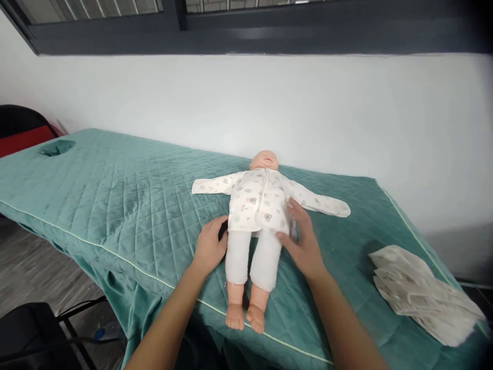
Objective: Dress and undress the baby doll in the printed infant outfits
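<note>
A baby doll (256,216) lies on its back on a green quilted table (127,205), head toward the wall. It wears a white printed top (258,200) with both sleeves spread out, and white trousers (252,257); its bare feet reach the table's front edge. My left hand (210,246) rests at the doll's left hip, fingers curled against the waist. My right hand (302,239) lies on the right side of the top's hem, with the thumb and fingers closed on the cloth there.
A stack of folded white printed cloths (419,293) lies on the table at the right. A round face hole (57,147) sits at the table's far left end. A white wall rises behind. Dark chairs stand at the left.
</note>
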`<state>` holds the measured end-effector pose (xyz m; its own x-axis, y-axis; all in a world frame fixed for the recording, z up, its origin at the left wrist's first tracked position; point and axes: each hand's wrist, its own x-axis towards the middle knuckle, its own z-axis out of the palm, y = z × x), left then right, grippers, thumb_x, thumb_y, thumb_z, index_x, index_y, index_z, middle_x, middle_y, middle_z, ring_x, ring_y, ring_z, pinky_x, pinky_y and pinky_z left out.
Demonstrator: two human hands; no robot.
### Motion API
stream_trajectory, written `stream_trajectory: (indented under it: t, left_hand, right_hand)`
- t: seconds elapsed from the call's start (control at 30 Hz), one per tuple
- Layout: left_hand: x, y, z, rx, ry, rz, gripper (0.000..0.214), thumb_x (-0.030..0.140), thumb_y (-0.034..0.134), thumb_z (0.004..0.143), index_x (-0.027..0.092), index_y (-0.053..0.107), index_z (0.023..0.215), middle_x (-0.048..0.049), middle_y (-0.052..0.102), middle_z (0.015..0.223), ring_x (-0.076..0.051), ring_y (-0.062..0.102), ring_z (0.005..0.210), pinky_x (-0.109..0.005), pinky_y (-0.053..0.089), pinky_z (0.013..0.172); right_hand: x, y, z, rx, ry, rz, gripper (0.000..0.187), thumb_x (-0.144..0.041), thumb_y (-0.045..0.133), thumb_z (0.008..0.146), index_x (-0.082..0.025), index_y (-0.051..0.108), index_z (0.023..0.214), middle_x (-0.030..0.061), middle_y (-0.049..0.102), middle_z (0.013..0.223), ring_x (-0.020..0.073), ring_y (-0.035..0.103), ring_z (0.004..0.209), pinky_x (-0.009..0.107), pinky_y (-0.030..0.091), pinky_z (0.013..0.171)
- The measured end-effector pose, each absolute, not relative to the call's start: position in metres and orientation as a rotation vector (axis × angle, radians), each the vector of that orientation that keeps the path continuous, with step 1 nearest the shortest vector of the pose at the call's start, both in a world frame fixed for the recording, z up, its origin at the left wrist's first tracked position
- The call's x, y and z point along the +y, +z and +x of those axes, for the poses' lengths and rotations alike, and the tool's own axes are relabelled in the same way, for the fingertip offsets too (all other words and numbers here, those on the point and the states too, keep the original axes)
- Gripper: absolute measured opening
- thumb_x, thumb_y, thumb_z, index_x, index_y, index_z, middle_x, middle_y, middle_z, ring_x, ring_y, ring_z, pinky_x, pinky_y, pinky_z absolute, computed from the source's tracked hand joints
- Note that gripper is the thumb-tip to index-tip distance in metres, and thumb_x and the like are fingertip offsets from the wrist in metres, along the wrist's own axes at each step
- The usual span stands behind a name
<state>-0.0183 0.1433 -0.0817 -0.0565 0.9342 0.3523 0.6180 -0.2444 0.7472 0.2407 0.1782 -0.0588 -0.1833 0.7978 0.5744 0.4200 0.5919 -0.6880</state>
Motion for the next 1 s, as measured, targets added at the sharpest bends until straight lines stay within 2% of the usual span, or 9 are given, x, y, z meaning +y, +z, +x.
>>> stream_trajectory:
  t: [0.07,0.13,0.33,0.53,0.63,0.73,0.87,0.93,1.0]
  left_hand:
    - [0.142,-0.079,-0.020,1.561,1.300,1.839,0.037,0.015,0.050,0.091,0.024,0.061,0.125,-0.0081,0.066,0.128,-0.023,0.060,0.123,-0.044,0.047,0.109]
    - [0.140,-0.077,-0.022,1.480,1.352,1.833,0.037,0.016,0.051,0.091,0.024,0.060,0.126,-0.0086,0.061,0.131,-0.022,0.058,0.124,-0.041,0.048,0.108]
    - [0.137,-0.077,-0.024,1.362,1.387,1.853,0.034,0.018,0.056,0.090,0.025,0.062,0.123,-0.0076,0.059,0.119,-0.018,0.062,0.100,-0.034,0.054,0.090]
    - [0.138,-0.079,-0.023,1.412,1.414,1.844,0.024,0.027,0.057,0.093,0.022,0.064,0.116,-0.0075,0.061,0.113,-0.017,0.063,0.096,-0.033,0.053,0.086]
    - [0.139,-0.079,-0.021,1.475,1.417,1.866,0.020,0.027,0.052,0.096,0.022,0.065,0.111,-0.0061,0.063,0.106,-0.018,0.062,0.096,-0.033,0.052,0.085]
    - [0.139,-0.078,-0.020,1.541,1.409,1.865,0.017,0.022,0.049,0.095,0.021,0.064,0.102,-0.0042,0.064,0.097,-0.017,0.062,0.092,-0.032,0.051,0.083]
    - [0.139,-0.080,-0.019,1.632,1.431,1.702,0.007,0.021,0.052,0.090,0.020,0.059,0.087,0.0006,0.060,0.081,-0.014,0.058,0.075,-0.027,0.047,0.071]
    - [0.140,-0.082,-0.020,1.665,1.414,1.634,0.006,0.023,0.053,0.090,0.021,0.056,0.085,0.0024,0.058,0.075,-0.014,0.056,0.070,-0.026,0.045,0.068]
    - [0.142,-0.084,-0.020,1.710,1.376,1.614,0.004,0.023,0.053,0.089,0.021,0.056,0.088,0.0019,0.060,0.078,-0.015,0.057,0.073,-0.028,0.046,0.071]
  right_hand:
    - [0.170,-0.057,0.236,-1.974,0.381,-0.987,0.053,-0.035,0.070,0.090,-0.032,0.053,0.141,0.0080,0.041,0.161,0.0307,0.034,0.150,0.062,0.029,0.122]
    - [0.164,-0.057,0.234,-1.999,0.299,-1.006,0.043,-0.032,0.064,0.094,-0.031,0.055,0.137,0.0083,0.045,0.158,0.0308,0.038,0.148,0.063,0.034,0.119]
    - [0.162,-0.057,0.232,-2.005,0.128,-0.968,0.018,-0.021,0.055,0.098,-0.028,0.060,0.114,0.0086,0.058,0.144,0.0300,0.049,0.139,0.061,0.045,0.109]
    - [0.158,-0.058,0.234,-1.961,0.084,-0.921,0.017,-0.014,0.049,0.098,-0.026,0.056,0.108,0.0099,0.065,0.129,0.0267,0.059,0.123,0.055,0.050,0.099]
    - [0.154,-0.058,0.236,-1.942,0.118,-0.934,0.015,-0.014,0.049,0.098,-0.026,0.055,0.105,0.0102,0.065,0.125,0.0266,0.060,0.118,0.053,0.050,0.097]
    - [0.153,-0.057,0.235,-1.951,0.143,-0.947,0.014,-0.015,0.050,0.098,-0.026,0.055,0.105,0.0102,0.064,0.126,0.0267,0.059,0.119,0.053,0.049,0.098]
    - [0.150,-0.057,0.234,-1.921,0.168,-0.997,0.014,-0.019,0.056,0.097,-0.026,0.056,0.109,0.0110,0.062,0.130,0.0276,0.056,0.123,0.054,0.046,0.103]
    - [0.146,-0.059,0.236,-1.878,0.181,-1.046,0.021,-0.022,0.059,0.096,-0.026,0.056,0.116,0.0120,0.059,0.135,0.0283,0.054,0.127,0.055,0.045,0.107]
    - [0.143,-0.063,0.238,-1.835,0.185,-1.118,0.027,-0.026,0.060,0.096,-0.025,0.055,0.122,0.0130,0.056,0.138,0.0287,0.051,0.131,0.055,0.043,0.110]
